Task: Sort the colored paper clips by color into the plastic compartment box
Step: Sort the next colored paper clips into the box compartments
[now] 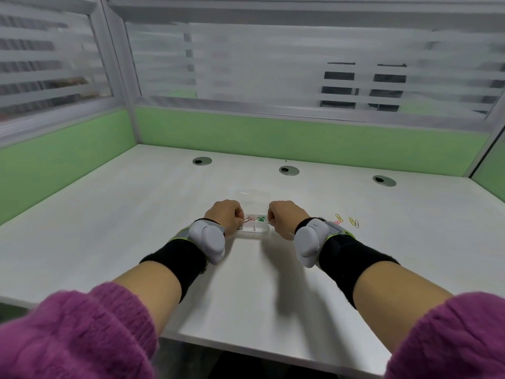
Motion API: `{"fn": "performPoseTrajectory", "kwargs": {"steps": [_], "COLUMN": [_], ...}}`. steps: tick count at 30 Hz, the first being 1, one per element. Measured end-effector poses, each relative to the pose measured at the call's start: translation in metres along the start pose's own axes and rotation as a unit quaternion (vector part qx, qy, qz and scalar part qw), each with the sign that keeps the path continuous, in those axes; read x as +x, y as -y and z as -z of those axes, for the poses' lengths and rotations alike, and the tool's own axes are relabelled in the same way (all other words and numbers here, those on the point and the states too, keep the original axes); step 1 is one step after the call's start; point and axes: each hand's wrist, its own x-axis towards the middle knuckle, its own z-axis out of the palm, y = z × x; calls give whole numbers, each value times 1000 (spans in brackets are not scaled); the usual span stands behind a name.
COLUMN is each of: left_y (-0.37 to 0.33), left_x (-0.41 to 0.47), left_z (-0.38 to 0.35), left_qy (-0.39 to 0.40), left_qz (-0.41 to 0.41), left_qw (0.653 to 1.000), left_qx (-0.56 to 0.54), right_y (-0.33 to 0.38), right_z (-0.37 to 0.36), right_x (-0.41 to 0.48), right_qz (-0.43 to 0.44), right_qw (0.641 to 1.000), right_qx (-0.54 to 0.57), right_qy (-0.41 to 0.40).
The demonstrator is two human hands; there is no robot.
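Sorting is under way. The clear plastic compartment box [253, 232] sits on the white desk [153, 203] with its lid open away from the person. One near compartment holds red paper clips [250, 219], and the one to its right holds green paper clips [261, 219].

The left hand [226, 217] is at the box's left edge and the right hand [284, 218] at its right edge. Both have their fingers curled in toward the near compartments. The fingertips are too small to show whether each pinches a clip, grips the box wall, or holds nothing.

The step looks like dropping or settling clips into those two compartments. The next move probably calls for the right hand to reach the loose clips right of the box, a couple of yellow paper clips [352, 220] with a pink paper clip [337, 222] just beside them. Each would need a fine pinch off the flat desk.

Three round cable grommets [288, 170] lie well beyond the box. Nothing stands between the box and the loose clips, though bulky grey wrist devices [207, 237] could brush them.
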Motion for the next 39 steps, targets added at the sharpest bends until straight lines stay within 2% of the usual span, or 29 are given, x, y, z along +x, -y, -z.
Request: {"fn": "performPoseTrajectory", "kwargs": {"steps": [8, 26, 39], "left_y": [6, 14, 14], "left_x": [-2, -4, 2], "left_z": [7, 15, 5], "left_qy": [-16, 12, -22], "left_qz": [-1, -7, -20], "left_qw": [1000, 1000, 1000], "left_qx": [2, 21, 3], "right_y": [13, 31, 38], "right_z": [-1, -5, -7], "right_x": [1, 10, 18], "right_qz": [7, 22, 28], "right_qw": [1000, 999, 999], "right_qx": [14, 15, 12], "right_qy": [-14, -23, -15]}}
